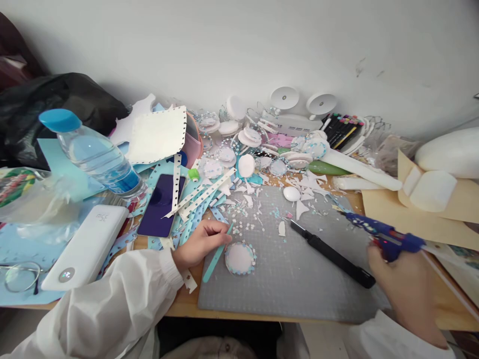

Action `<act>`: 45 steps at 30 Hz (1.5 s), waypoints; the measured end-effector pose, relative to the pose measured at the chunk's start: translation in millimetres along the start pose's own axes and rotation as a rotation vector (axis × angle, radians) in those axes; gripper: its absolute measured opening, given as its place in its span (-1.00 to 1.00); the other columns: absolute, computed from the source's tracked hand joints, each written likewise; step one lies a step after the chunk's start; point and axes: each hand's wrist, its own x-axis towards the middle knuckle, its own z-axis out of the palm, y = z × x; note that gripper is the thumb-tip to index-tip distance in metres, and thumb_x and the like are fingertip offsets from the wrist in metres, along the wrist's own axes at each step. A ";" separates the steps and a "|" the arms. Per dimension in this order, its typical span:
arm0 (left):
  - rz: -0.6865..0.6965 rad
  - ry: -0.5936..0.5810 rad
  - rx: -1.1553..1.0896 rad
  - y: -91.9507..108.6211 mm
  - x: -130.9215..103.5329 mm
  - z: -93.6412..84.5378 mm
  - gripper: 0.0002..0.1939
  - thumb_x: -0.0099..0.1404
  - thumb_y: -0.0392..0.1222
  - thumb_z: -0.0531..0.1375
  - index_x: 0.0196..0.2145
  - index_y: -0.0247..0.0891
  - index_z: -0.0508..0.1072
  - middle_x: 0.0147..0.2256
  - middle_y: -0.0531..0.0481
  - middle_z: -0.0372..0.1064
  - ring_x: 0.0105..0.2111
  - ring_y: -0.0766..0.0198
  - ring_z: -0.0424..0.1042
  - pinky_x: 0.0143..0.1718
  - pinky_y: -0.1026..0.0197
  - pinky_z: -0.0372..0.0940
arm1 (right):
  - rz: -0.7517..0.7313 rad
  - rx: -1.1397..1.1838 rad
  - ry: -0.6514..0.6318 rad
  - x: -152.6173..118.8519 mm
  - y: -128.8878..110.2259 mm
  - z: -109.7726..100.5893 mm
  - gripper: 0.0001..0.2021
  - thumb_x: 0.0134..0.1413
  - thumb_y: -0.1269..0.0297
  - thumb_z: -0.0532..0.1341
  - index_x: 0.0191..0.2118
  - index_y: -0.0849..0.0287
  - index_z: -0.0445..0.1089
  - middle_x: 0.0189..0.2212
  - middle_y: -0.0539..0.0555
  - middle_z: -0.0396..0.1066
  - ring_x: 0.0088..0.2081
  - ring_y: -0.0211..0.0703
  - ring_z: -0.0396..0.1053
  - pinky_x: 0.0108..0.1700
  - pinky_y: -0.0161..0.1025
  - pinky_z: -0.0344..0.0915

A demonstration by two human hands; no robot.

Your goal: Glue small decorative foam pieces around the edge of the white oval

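My left hand (204, 243) is closed, with thumb and finger pinched on slim teal tweezers (214, 265) that taper toward the top. Just right of it, a round white disc with a blue beaded rim (240, 258) lies flat on the grey cutting mat (284, 284). At the right edge of the mat, my right hand (402, 274) wraps around a blue hot glue gun (387, 235), its nozzle pointing left. A black utility knife (333, 257) rests on the mat between my hands. Small white and blue bits are scattered above the disc.
Several decorated discs (249, 137) are heaped along the wall. At left stand a water bottle (99, 154), a white power bank (88, 244) and a phone (160, 207) among paper strips. Markers (342, 130) sit at the back right; beige paper (419, 222) lies beyond the glue gun.
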 end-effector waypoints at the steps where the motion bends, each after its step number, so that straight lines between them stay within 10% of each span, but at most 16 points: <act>1: 0.001 -0.002 0.000 0.2 0.1 0.3 -0.59 0.16 -0.15 0.18 -0.72 -0.27 0.12 -0.67 0.14 -0.02 -0.61 0.41 -0.02 -0.54 0.23 -0.14 | 0.091 -0.021 0.027 2.0 -10.0 -6.8 -0.58 -0.38 0.19 0.37 -0.74 -0.04 0.03 -0.80 -0.04 0.01 -0.71 -0.12 0.09 -0.56 -0.12 -0.08; 5: 0.005 -0.022 0.003 -0.9 0.6 0.6 -0.58 0.16 -0.17 0.17 -0.71 -0.26 0.05 -0.67 0.15 -0.07 -0.61 0.42 -0.06 -0.55 0.24 -0.18 | 0.240 0.090 0.177 2.9 -60.4 -21.0 -0.63 -0.53 0.20 0.44 -0.70 0.00 0.16 -0.74 0.00 0.20 -0.61 0.03 0.28 -0.50 -0.06 0.14; 14: 0.050 -0.061 0.031 1.6 1.3 0.0 -0.56 0.16 -0.26 0.16 -0.70 -0.25 -0.02 -0.66 0.16 -0.12 -0.60 0.42 -0.10 -0.55 0.24 -0.19 | -0.275 0.618 -0.198 -42.3 -140.3 34.3 -0.79 -0.25 0.24 0.26 -0.38 0.16 0.34 -0.53 0.03 0.41 -0.50 -0.10 0.38 -0.43 -0.18 0.36; 45: 0.026 -0.110 0.047 4.2 -1.6 -0.7 -0.57 0.15 -0.29 0.17 -0.69 -0.23 -0.04 -0.64 0.15 -0.14 -0.59 0.39 -0.08 -0.54 0.22 -0.17 | -0.420 0.676 -0.352 -70.3 -139.5 54.2 -0.66 -0.23 0.52 0.21 -0.24 0.08 0.25 -0.28 0.05 0.41 -0.24 -0.05 0.44 -0.20 -0.12 0.39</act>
